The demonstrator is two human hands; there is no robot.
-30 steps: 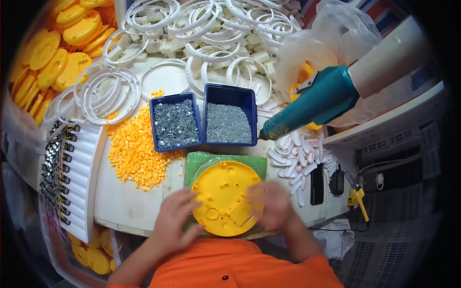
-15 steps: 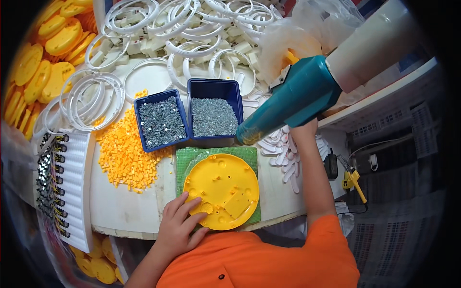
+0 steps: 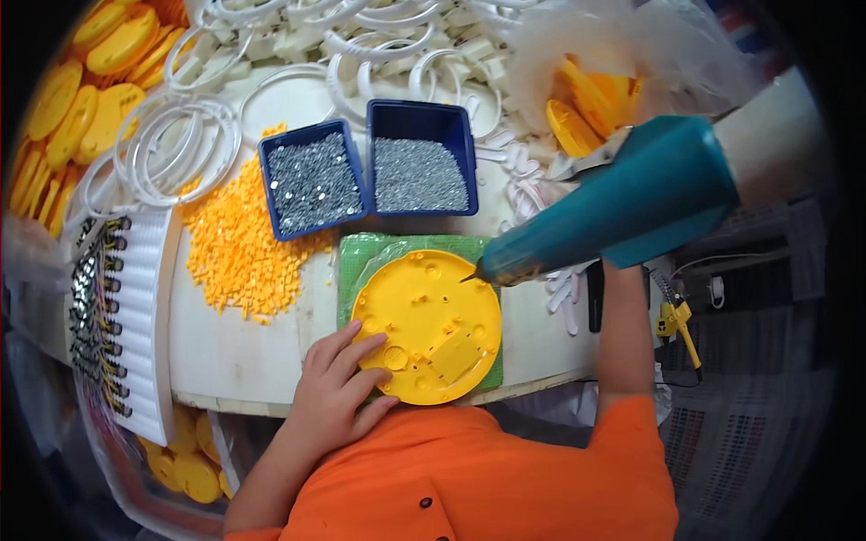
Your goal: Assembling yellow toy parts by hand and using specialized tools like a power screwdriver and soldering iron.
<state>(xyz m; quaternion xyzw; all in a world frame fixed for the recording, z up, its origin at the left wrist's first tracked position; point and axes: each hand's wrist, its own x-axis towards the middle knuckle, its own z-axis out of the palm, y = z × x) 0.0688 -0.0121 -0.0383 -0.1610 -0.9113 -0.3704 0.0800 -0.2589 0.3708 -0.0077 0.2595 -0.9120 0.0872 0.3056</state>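
A round yellow plastic cover lies on a green mat near the table's front edge, its ribbed inner side up. My left hand rests on its lower left rim, fingers spread and not gripping. A large teal electric screwdriver slants in from the upper right. In the picture its thin bit overlaps the cover's upper right rim; whether it touches cannot be judged. My right forearm runs up behind the screwdriver's body, which hides my right hand. White plastic strips lie beside the screwdriver, partly covered by it.
Two blue bins of small metal parts stand behind the mat. Left are a heap of small yellow pieces, white rings and a white ridged tray. A yellow-handled tool hangs off the right edge.
The whole view has shifted, so the table sits higher in the picture. The screwdriver appears farther right, and its bit now shows. My right hand has gone out of sight; my left stays on the cover.
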